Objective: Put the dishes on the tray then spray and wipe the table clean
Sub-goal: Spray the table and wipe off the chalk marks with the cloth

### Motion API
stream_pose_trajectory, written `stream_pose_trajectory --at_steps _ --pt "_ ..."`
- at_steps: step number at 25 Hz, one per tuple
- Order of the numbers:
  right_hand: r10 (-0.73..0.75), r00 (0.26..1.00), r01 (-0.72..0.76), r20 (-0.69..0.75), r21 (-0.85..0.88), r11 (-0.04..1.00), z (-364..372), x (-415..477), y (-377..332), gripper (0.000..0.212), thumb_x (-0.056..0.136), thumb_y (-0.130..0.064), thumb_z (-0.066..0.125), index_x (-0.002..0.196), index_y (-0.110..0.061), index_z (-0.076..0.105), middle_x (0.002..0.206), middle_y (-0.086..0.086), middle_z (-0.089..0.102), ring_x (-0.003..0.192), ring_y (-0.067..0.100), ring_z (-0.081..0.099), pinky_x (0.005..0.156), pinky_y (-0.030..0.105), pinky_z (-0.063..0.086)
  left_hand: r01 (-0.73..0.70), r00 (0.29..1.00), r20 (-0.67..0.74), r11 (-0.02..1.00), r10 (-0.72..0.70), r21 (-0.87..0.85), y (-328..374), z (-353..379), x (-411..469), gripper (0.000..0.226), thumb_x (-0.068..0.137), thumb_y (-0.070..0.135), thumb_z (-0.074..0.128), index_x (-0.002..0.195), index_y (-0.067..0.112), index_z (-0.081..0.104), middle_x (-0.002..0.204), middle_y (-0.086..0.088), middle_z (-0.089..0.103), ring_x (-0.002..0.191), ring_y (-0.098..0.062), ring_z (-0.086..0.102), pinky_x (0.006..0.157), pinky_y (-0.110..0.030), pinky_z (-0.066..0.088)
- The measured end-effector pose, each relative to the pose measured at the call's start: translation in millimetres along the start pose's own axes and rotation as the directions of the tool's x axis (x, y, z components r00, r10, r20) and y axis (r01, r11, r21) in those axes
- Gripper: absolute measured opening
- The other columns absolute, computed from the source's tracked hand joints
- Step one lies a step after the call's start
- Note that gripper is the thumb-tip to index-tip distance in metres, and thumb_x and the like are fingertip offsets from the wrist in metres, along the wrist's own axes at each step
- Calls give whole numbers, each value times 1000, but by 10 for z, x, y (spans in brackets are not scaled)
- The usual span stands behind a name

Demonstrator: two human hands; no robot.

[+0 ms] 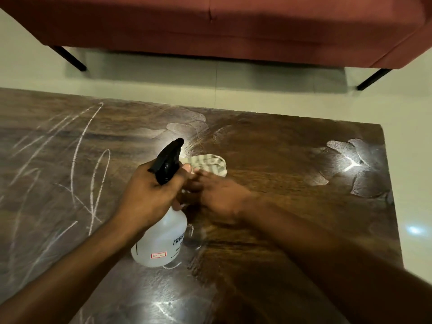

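Centrally, left hand point(149, 195) grips spray bottle point(161, 239); right hand point(217, 195) presses cloth point(210, 164) flat.

single head-worn view, wide-angle, looking forward and steeply down onto the table point(280, 146); close above both hands; sofa point(233, 24) and floor at frame top.

A white sticker edged in red on the spray bottle point(161, 237) carries small red handwriting, too blurred to read; black boxed print beside it begins "KIS".
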State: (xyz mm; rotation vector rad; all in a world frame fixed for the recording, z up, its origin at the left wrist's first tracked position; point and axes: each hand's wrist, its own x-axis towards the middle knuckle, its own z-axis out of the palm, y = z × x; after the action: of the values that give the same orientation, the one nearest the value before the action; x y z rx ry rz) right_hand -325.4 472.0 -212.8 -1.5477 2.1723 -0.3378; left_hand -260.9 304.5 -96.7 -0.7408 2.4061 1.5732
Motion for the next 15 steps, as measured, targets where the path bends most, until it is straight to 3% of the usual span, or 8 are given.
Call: stream_pose_trajectory --at_steps 3,4,7,8,9,11,13,15 --pt "350 923 -346 -159 52 937 -157 -458 547 58 109 -31 46 164 -45 30 177 -6 16 164 23 13 130 41 2 10 1000 -25 1000 -10 3 -93 -180 -2 19 99 39 68 86 49 59 64 -17 72 50 -18 71 68 -31 57" --pt "539 808 -525 -237 127 842 -213 -652 775 62 109 -26 46 165 -46 26 178 -5 14 164 26 12 131 44 3 21 999 -37 1000 -21 2 -140 -240 0 19 99 39 68 84 46 58 67 -19 73 50 -20 71 71 -38 59" --pt "911 262 -801 -317 455 389 -384 -888 1150 64 106 -17 46 165 -38 32 178 6 17 163 37 17 132 56 16 39 998 -45 999 -40 -28 -242 -386 5 18 98 38 69 84 45 61 75 -12 78 48 -20 70 73 -42 62" --pt "950 131 -800 -283 536 270 -417 -770 1136 63 105 -16 45 165 -33 35 177 8 18 162 38 18 131 54 17 48 998 -41 997 -50 -55 -260 -424 -2 16 98 37 69 87 47 63 79 -8 80 47 -19 70 70 -39 62" --pt "964 85 -792 -253 569 219 -444 -577 1061 62 105 -16 45 165 -30 36 177 9 18 162 38 18 131 52 17 56 997 -41 996 -60 -72 -283 -468 -18 14 98 37 69 91 48 64 81 -6 80 46 -18 69 67 -36 60" --pt "928 220 -782 -301 514 352 -442 -141 752 63 105 -17 47 165 -30 35 177 9 18 161 38 21 132 50 17 62 998 -28 995 -64 -76 -337 -535 -62 14 99 37 68 108 48 67 78 -8 78 45 -17 68 63 -31 59" --pt "774 523 -691 -358 353 630 -284 295 317 64 105 -19 49 165 -34 33 178 6 16 162 35 18 133 51 15 71 997 -11 995 -72 -70 -395 -613 -110 16 100 34 68 109 46 69 74 -11 75 47 -16 69 62 -30 58" --pt "475 841 -447 -257 162 880 -63 659 -134 64 104 -23 50 164 -36 32 178 1 13 165 31 9 133 54 12 75 997 -20 996 -75 -45 -450 -698 -154 16 99 35 69 88 46 67 75 -16 75 50 -18 71 67 -37 59"
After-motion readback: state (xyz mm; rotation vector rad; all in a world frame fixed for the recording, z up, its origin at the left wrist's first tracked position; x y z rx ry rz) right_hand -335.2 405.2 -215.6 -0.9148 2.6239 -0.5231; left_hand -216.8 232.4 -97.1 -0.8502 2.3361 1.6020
